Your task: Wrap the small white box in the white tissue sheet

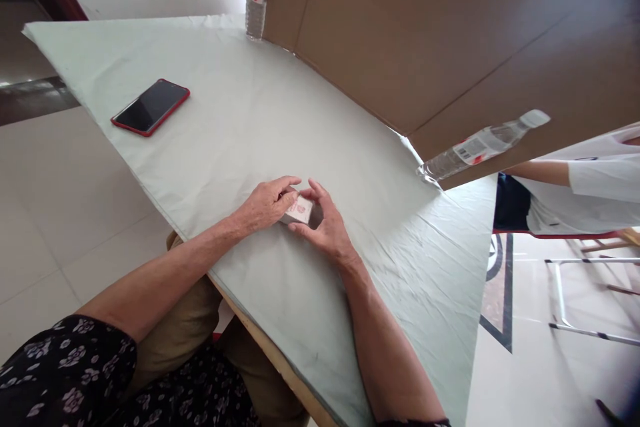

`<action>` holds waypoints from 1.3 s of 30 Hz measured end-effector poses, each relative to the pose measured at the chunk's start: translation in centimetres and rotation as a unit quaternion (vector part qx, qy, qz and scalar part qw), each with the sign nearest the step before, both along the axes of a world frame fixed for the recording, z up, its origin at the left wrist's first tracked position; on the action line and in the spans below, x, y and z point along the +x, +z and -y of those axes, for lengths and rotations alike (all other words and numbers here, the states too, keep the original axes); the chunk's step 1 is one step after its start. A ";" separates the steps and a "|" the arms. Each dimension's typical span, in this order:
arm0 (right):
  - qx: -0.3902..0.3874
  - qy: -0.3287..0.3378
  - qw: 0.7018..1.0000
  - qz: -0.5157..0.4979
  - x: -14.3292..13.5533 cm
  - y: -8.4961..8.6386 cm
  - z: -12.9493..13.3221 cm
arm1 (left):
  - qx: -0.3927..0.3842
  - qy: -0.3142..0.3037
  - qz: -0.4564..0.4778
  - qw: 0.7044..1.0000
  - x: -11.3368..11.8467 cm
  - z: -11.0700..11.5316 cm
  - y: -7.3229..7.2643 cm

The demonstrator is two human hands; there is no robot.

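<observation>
Head view showed the box (301, 209), small and pale with red print, on the cloth near the close edge of the desk (280, 361), framed between your two hands. Your left hand (265, 205) had hold of it, the thumb laid across its upper face and the fingers bent along the far side. Your right hand (327, 227) was cupped around the other end, with a dark gap before the palm; you could not tell whether its fingertips pressed on the box or only stayed beside it.

As for progress, you seemed to be in the midst of handling: the box was within your grasp, not yet let go. Whether it was full, or how much was left to do with it, the view did not settle.

Farther out, the cloth (220, 127) spread pale and creased. Your phone (151, 107), in its red case, lay well apart, toward the left edge. Beyond your hands stood the brown board (425, 47), folded at an angle, with one bottle (256, 3) upright at its far end and a second bottle (483, 148), slanted in this view, against its near end. Past the board showed another person's white sleeve (603, 177).
</observation>
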State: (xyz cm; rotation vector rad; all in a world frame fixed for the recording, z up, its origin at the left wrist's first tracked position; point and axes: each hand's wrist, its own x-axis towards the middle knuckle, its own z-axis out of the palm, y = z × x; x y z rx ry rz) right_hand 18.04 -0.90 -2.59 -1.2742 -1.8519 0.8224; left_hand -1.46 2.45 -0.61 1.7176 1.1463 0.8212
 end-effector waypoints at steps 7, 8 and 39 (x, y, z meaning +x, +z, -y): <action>0.054 -0.033 0.998 -0.008 -0.2 0.1 -0.2 | 0.016 0.062 0.060 0.996 -0.3 0.0 0.1; 0.044 -0.028 0.999 -0.011 -0.1 0.0 -0.3 | 0.017 0.076 0.059 0.995 -0.3 0.0 0.2; 0.007 -0.220 0.946 -0.239 1.7 -2.8 -2.6 | 0.147 0.217 -0.469 0.844 -11.1 4.6 -2.2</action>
